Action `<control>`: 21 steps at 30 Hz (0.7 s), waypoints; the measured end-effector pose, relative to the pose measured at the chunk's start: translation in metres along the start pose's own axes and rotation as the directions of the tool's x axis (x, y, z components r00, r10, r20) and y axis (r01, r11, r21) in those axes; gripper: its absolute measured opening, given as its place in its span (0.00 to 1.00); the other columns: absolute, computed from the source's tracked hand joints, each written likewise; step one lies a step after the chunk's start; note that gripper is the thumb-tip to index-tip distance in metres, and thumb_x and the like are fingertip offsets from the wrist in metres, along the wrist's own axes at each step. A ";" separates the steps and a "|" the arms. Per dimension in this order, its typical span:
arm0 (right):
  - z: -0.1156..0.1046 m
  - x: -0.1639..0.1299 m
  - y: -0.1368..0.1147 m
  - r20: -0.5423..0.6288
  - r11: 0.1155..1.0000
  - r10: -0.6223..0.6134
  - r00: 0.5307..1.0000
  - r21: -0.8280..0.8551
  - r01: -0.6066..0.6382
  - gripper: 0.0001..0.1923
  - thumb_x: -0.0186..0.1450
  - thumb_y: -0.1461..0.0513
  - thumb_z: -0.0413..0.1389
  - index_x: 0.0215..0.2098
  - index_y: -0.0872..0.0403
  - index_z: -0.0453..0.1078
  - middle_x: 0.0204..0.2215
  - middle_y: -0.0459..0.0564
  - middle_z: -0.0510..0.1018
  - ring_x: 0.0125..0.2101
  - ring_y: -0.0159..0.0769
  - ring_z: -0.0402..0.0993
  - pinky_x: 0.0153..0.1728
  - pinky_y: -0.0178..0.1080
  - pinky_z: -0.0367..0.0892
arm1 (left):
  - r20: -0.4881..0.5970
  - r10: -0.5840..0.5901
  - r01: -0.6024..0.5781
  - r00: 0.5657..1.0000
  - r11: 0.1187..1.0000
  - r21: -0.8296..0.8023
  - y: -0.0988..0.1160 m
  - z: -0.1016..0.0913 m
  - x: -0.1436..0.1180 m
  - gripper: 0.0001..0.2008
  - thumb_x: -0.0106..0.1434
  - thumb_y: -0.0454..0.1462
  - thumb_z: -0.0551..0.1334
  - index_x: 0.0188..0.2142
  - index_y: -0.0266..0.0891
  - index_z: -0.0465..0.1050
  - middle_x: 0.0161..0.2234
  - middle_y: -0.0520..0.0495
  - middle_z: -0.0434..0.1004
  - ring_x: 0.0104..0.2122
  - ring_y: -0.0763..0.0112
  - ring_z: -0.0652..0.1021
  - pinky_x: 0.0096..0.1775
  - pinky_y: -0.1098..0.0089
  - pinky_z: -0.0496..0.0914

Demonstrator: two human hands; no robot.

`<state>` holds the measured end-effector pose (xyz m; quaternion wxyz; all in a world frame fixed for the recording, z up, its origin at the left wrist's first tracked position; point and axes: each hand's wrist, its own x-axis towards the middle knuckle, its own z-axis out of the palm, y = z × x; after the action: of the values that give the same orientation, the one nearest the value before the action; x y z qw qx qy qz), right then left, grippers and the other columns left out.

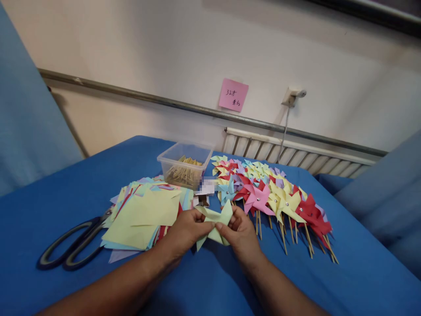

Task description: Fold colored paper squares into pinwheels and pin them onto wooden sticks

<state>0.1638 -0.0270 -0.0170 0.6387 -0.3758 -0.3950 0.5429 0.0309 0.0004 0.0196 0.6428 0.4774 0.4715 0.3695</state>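
Between both hands is a pale green paper pinwheel [214, 218], its points folded toward the middle and its corners sticking out. My left hand [190, 228] pinches it from the left, the thumb pressed near its centre. From the other side my right hand [241, 230] grips it, thumb also at the centre. Whether a pin sits under the thumbs is hidden. Left of my hands lies a pile of coloured paper squares [141, 215], yellow on top. Scissors [79, 243] with dark handles rest with their blades under that pile.
A clear plastic box [164, 160] of short wooden sticks [187, 171] stands behind the paper. Many finished pinwheels [258, 198] on sticks lie to the right. A small open box [202, 201] is just beyond my hands. Blue cloth [98, 171] covers the table; a radiator [256, 149] is behind.
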 end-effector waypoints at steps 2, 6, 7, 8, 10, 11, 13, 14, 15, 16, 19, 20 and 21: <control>0.000 0.001 0.003 -0.010 1.000 -0.002 1.000 0.020 0.002 0.18 0.52 0.60 0.66 0.39 0.52 0.66 0.33 0.47 0.81 0.33 0.37 0.78 0.37 0.38 0.70 | 0.005 0.012 -0.012 1.000 1.000 0.007 -0.001 0.000 0.001 0.09 0.43 0.36 0.69 0.26 0.36 0.75 0.22 0.49 0.78 0.24 0.65 0.77 0.26 0.71 0.67; -0.001 0.003 0.007 -0.049 0.997 0.012 0.999 0.074 -0.009 0.17 0.53 0.61 0.65 0.38 0.53 0.67 0.32 0.47 0.81 0.32 0.36 0.78 0.35 0.37 0.71 | 0.010 0.046 -0.047 0.999 0.998 0.033 -0.004 -0.001 0.004 0.10 0.44 0.38 0.69 0.25 0.36 0.73 0.22 0.50 0.76 0.25 0.67 0.75 0.27 0.72 0.66; 0.000 0.003 0.008 -0.056 0.997 0.016 0.998 0.079 -0.012 0.17 0.52 0.60 0.65 0.38 0.53 0.67 0.32 0.47 0.81 0.31 0.36 0.78 0.35 0.38 0.71 | 0.005 0.054 -0.054 0.999 0.997 0.052 -0.004 -0.001 0.004 0.10 0.44 0.39 0.69 0.24 0.36 0.72 0.21 0.51 0.75 0.24 0.69 0.74 0.26 0.73 0.65; 0.000 0.003 0.009 -0.061 0.997 0.019 0.998 0.080 -0.014 0.18 0.52 0.60 0.66 0.38 0.53 0.67 0.31 0.47 0.81 0.31 0.36 0.78 0.35 0.38 0.71 | 0.001 0.059 -0.059 0.998 0.996 0.072 -0.005 -0.002 0.005 0.10 0.45 0.39 0.69 0.23 0.36 0.71 0.20 0.52 0.74 0.23 0.70 0.73 0.25 0.73 0.64; 0.001 0.002 0.009 -0.057 0.997 0.026 0.998 0.073 -0.021 0.19 0.51 0.59 0.66 0.38 0.53 0.67 0.32 0.48 0.81 0.31 0.37 0.78 0.35 0.39 0.71 | -0.003 0.063 -0.063 0.998 0.993 0.102 -0.005 -0.004 0.007 0.11 0.45 0.40 0.69 0.21 0.36 0.70 0.19 0.52 0.73 0.21 0.71 0.72 0.24 0.74 0.63; 0.001 0.002 0.008 -0.047 0.997 0.029 0.998 0.068 -0.026 0.19 0.51 0.59 0.66 0.38 0.53 0.67 0.32 0.48 0.81 0.31 0.37 0.78 0.35 0.39 0.71 | 0.000 0.061 -0.060 0.998 0.992 0.109 -0.005 -0.004 0.007 0.11 0.45 0.40 0.69 0.21 0.36 0.70 0.19 0.52 0.73 0.21 0.71 0.72 0.24 0.74 0.63; 0.000 0.002 0.006 -0.031 0.998 0.036 0.999 0.058 -0.034 0.19 0.51 0.57 0.66 0.38 0.53 0.67 0.31 0.48 0.81 0.29 0.38 0.77 0.33 0.40 0.71 | 0.002 0.055 -0.055 0.998 0.992 0.110 -0.002 -0.006 0.007 0.11 0.44 0.39 0.70 0.22 0.36 0.71 0.19 0.52 0.74 0.21 0.72 0.72 0.24 0.74 0.63; -0.001 0.002 0.005 -0.039 0.998 0.031 0.999 0.050 -0.029 0.19 0.52 0.56 0.65 0.38 0.52 0.67 0.30 0.48 0.80 0.28 0.37 0.77 0.31 0.39 0.71 | -0.014 0.055 -0.053 0.998 0.993 0.104 0.000 -0.007 0.007 0.11 0.45 0.39 0.70 0.21 0.36 0.71 0.19 0.52 0.73 0.20 0.72 0.72 0.23 0.74 0.63; -0.002 0.003 0.004 -0.063 0.999 0.019 0.998 0.034 -0.016 0.18 0.53 0.55 0.65 0.38 0.53 0.68 0.28 0.47 0.80 0.26 0.36 0.76 0.29 0.38 0.71 | -0.043 0.060 -0.055 0.997 0.994 0.091 0.003 -0.009 0.008 0.11 0.45 0.39 0.70 0.21 0.36 0.70 0.18 0.53 0.72 0.19 0.73 0.71 0.23 0.74 0.62; -0.004 0.004 0.003 -0.100 1.000 -0.001 0.995 0.008 0.002 0.18 0.53 0.55 0.65 0.37 0.53 0.69 0.26 0.46 0.79 0.24 0.34 0.75 0.28 0.37 0.70 | -0.076 0.068 -0.063 0.995 0.996 0.068 0.006 -0.010 0.008 0.11 0.46 0.39 0.69 0.20 0.36 0.70 0.17 0.53 0.72 0.18 0.74 0.71 0.22 0.75 0.62; -0.008 0.008 0.003 -0.201 0.993 -0.060 0.978 -0.116 0.037 0.15 0.51 0.55 0.65 0.32 0.54 0.72 0.22 0.44 0.75 0.22 0.30 0.71 0.25 0.34 0.67 | -0.152 0.117 -0.132 0.981 0.987 -0.089 0.018 -0.017 0.009 0.10 0.48 0.39 0.68 0.21 0.36 0.71 0.17 0.52 0.73 0.18 0.73 0.72 0.23 0.73 0.65; -0.009 0.009 0.004 -0.206 0.987 -0.073 0.976 -0.157 0.041 0.14 0.51 0.55 0.65 0.31 0.54 0.72 0.21 0.43 0.74 0.21 0.30 0.69 0.25 0.34 0.67 | -0.167 0.136 -0.162 0.976 0.974 -0.155 0.022 -0.020 0.010 0.09 0.49 0.39 0.68 0.22 0.36 0.71 0.18 0.51 0.74 0.19 0.73 0.73 0.24 0.73 0.67; -0.009 0.010 0.005 -0.199 0.980 -0.082 0.977 -0.192 0.043 0.14 0.51 0.54 0.65 0.30 0.54 0.73 0.21 0.43 0.74 0.21 0.30 0.69 0.24 0.34 0.66 | -0.183 0.153 -0.190 0.971 0.959 -0.210 0.025 -0.022 0.011 0.09 0.49 0.38 0.68 0.22 0.35 0.71 0.18 0.51 0.75 0.19 0.73 0.73 0.25 0.72 0.68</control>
<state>0.1710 -0.0174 -0.0244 0.6551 -0.4754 -0.3876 0.4412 0.0119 0.0233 0.0392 0.6171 0.4084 0.4347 0.5133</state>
